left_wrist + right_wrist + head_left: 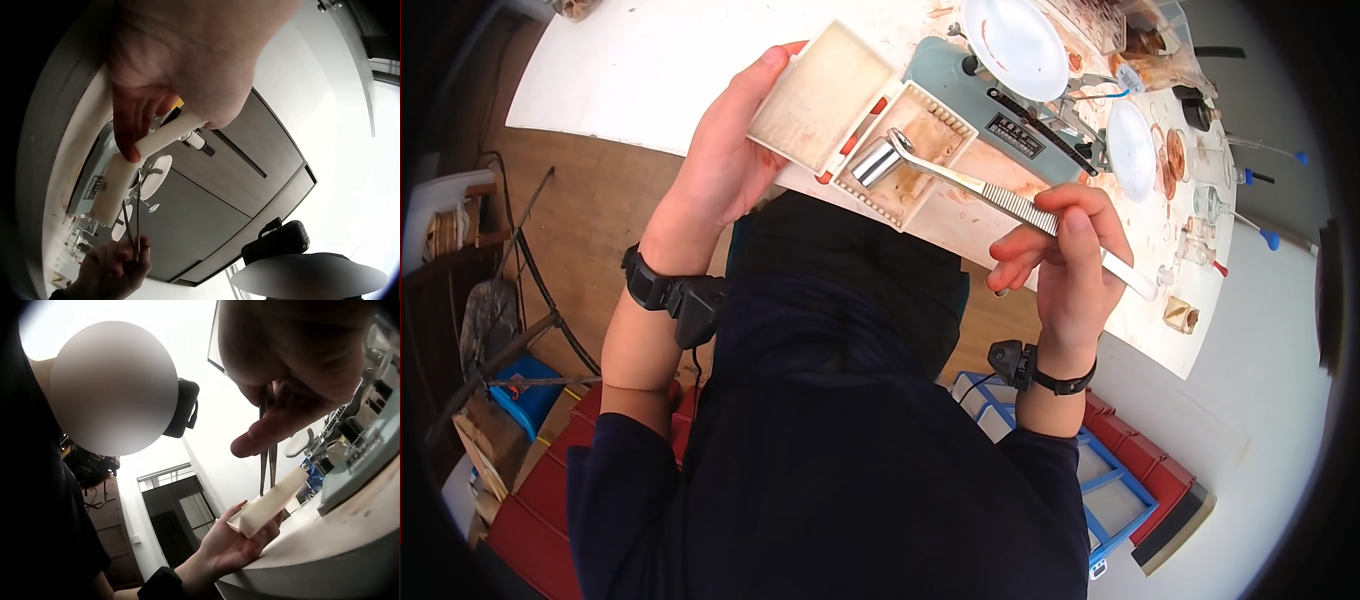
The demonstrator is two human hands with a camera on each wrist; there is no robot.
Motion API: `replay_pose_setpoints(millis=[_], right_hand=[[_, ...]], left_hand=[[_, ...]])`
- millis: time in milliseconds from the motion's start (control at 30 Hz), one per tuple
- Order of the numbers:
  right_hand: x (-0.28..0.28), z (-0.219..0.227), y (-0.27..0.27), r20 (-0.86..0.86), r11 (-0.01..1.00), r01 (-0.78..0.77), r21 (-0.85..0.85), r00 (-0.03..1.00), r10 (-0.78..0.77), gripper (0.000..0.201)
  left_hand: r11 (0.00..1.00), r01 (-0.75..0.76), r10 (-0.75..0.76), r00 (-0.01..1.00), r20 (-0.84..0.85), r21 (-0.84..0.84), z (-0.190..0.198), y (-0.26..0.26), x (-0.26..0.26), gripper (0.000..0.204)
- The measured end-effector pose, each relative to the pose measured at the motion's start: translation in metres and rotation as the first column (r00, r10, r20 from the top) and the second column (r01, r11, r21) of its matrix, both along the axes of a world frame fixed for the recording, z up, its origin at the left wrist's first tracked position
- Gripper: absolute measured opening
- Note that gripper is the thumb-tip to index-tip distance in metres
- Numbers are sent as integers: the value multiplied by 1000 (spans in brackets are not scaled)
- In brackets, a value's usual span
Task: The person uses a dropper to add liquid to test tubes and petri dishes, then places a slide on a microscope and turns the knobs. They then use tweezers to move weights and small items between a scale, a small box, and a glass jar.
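Note:
My left hand (725, 150) grips a cream hinged box by its raised lid (825, 95), at the table's near edge in the head view. The box's tray (945, 128) lies open, with small notches along its sides. A shiny cylindrical metal weight (877, 163) with a knob is tilted over the tray, at the tips of metal tweezers (1010, 205). Between thumb and fingers, my right hand (1075, 260) pinches the tweezers by their ridged middle. From the right wrist view, the tweezer tips point down into the box (275, 503); its wall hides the weight.
Just beyond the box stands a grey-green balance (1000, 130) with two white pans (1015, 45). Small glass bottles (1197, 242) and droppers with blue bulbs (1268, 238) line the right side of the stained white table (630, 80). A blue-framed stool (1115, 490) is below right.

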State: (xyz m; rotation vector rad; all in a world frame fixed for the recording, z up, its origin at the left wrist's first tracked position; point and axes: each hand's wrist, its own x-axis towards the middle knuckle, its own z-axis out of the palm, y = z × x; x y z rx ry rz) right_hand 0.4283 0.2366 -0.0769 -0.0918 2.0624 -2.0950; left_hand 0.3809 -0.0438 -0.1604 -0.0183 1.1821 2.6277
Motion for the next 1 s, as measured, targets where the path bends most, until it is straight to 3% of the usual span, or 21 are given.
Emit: replay_pose_setpoints(millis=[467, 767, 800, 900, 933, 1000], right_hand=[[10, -7, 6, -102, 999, -43, -17, 994, 41, 24], [23, -11, 4, -377, 988, -53, 146, 920, 105, 17], [25, -13, 1, -436, 987, -15, 161, 896, 85, 11], [16, -4, 2, -611, 851, -24, 524, 686, 395, 8], [15, -5, -2, -672, 838, 42, 544, 620, 404, 12], [14, 1, -7, -679, 804, 29, 594, 553, 482, 15]], left_hand=[[1000, -28, 28, 999, 27, 5, 0, 1, 1, 52], [997, -62, 63, 997, 48, -39, 2, 4, 2, 50], [996, -66, 69, 997, 44, -62, 4, 6, 2, 49], [991, -69, 70, 998, 5, -115, 5, 8, 3, 47], [989, -68, 67, 998, -12, -130, 5, 9, 3, 47], [983, -77, 74, 997, -25, -168, 8, 11, 4, 46]])
